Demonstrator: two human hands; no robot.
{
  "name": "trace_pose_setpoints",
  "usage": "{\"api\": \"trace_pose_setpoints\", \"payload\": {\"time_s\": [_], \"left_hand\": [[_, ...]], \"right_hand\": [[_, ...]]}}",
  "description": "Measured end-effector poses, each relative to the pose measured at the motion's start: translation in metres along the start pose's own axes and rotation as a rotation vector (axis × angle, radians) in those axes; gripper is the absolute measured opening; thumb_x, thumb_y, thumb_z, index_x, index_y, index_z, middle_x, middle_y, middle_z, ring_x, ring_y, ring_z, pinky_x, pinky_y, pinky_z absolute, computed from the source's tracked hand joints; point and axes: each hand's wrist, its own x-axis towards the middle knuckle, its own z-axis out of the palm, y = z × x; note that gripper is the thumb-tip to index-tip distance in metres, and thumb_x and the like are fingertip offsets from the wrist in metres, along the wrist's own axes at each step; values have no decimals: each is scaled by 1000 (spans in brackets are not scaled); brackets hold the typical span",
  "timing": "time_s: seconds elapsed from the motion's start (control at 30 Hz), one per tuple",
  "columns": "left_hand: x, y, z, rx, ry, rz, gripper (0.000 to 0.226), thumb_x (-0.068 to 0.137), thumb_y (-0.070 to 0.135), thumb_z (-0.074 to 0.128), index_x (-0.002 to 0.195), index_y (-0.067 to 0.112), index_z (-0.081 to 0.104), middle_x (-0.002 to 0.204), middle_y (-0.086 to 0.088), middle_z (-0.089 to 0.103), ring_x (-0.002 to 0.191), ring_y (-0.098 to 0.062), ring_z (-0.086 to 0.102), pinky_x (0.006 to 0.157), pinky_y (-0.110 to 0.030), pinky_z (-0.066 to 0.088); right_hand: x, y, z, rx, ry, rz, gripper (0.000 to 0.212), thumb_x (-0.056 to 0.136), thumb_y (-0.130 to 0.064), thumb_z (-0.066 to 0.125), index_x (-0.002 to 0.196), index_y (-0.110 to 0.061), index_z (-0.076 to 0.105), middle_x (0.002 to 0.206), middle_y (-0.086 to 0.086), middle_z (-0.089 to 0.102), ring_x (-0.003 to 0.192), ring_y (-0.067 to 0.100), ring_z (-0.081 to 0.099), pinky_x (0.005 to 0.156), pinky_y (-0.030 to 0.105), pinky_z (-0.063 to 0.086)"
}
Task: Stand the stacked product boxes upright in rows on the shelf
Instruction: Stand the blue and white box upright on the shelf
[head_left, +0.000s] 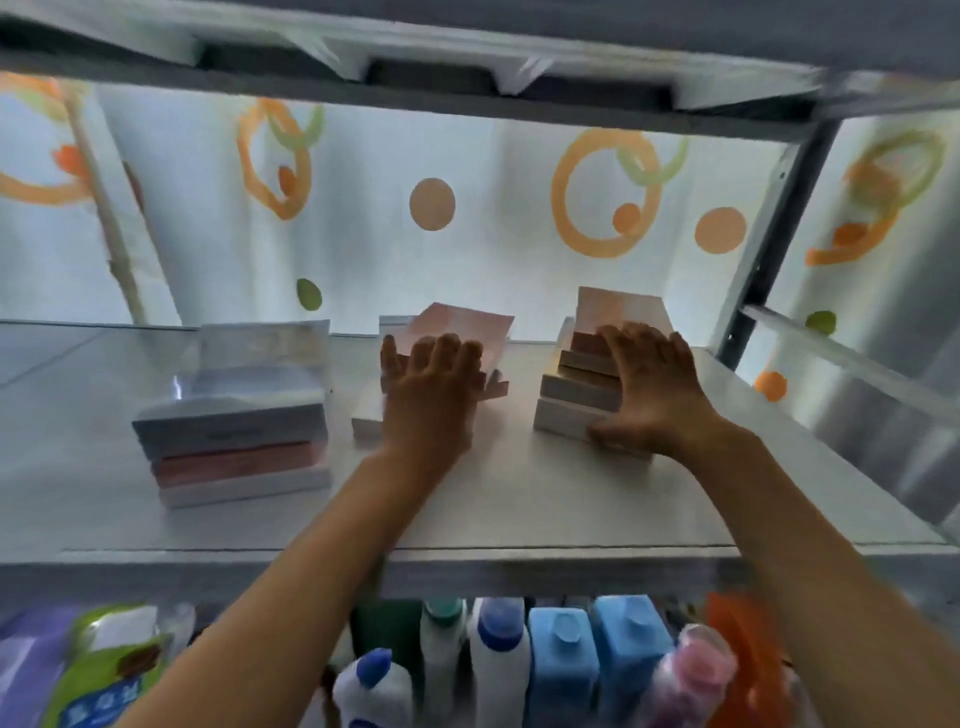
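I see a pale grey flat metal shelf board (519, 509) carrying three stacks of flat cardboard boxes. The middle stack of white and pink boxes (457, 332) is my landmark. Left of it, nearer the front edge, sits a stack of white, grey and salmon boxes (234, 441); right of it, a stepped stack of beige and brown boxes (576, 384).

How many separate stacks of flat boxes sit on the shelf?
3: an untouched left stack of white and pink cardboard boxes, a middle stack under the left hand, a right stack under the right hand.
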Motion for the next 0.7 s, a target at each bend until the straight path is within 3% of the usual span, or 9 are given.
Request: {"api": "trace_pose_setpoints", "payload": {"time_s": [0.07, 0.13, 0.2, 0.3, 0.37, 0.5, 0.6, 0.7], "left_hand": [[-3, -5, -9, -80, -31, -9, 55, 85, 34, 59, 133, 22, 35, 138, -6, 42, 131, -30, 37, 111, -65, 14], [-4, -13, -14, -205, -45, -67, 60, 88, 45, 54, 140, 27, 30, 150, -1, 30, 142, -27, 22, 114, -61, 6], [-9, -20, -21, -348, -22, -178, 72, 85, 51, 57, 144, 25, 26, 154, -1, 25, 144, -26, 17, 116, -57, 10], [-20, -26, -29, -486, -28, -326, 84, 81, 46, 64, 147, 19, 19, 156, -5, 19, 144, -28, 13, 117, -52, 15], [-29, -29, -31, -539, -128, -411, 95, 77, 41, 67, 149, 18, 10, 158, -6, 12, 146, -27, 8, 116, -47, 12], [-37, -32, -36, -744, -253, -537, 111, 72, 33, 76, 152, 25, -1, 154, -3, 20, 140, -25, 21, 110, -40, 27], [-36, -34, -34, -732, -305, -590, 109, 78, 26, 73, 152, 22, -6, 154, -4, 23, 135, -28, 33, 102, -38, 36], [-32, -33, -30, -680, -265, -596, 113, 77, 31, 75, 152, 20, -9, 152, -6, 25, 133, -29, 36, 101, -37, 37]], "right_hand": [[1, -14, -2, 23, -6, 35, 113, 72, -64, 68, 154, -24, 1, 163, 7, -9, 148, 26, -20, 118, 42, -14], [2, -37, -6, 123, 123, -47, 98, 79, -58, 65, 154, -22, 14, 163, 8, -3, 149, 25, -17, 120, 41, -8], [1, -65, -10, 360, 207, -125, 77, 86, -44, 65, 149, -19, 30, 160, 8, 19, 150, 22, 6, 120, 35, 9], [7, -99, -6, 723, 91, -36, 60, 91, -40, 60, 143, -15, 42, 150, 7, 42, 138, 23, 39, 109, 30, 30], [11, -111, -1, 806, 8, 27, 68, 90, -51, 55, 144, -14, 39, 150, 8, 43, 135, 26, 42, 110, 36, 35], [19, -120, 3, 912, -114, 84, 84, 85, -63, 58, 147, -12, 31, 149, 9, 42, 132, 26, 43, 107, 37, 35], [21, -129, 7, 1005, -222, 117, 116, 60, -84, 65, 149, -23, 23, 143, 5, 49, 125, 24, 50, 107, 42, 42], [28, -127, 20, 965, -196, 107, 115, 61, -76, 69, 151, -25, 18, 141, 5, 50, 127, 27, 50, 107, 44, 43]]}}
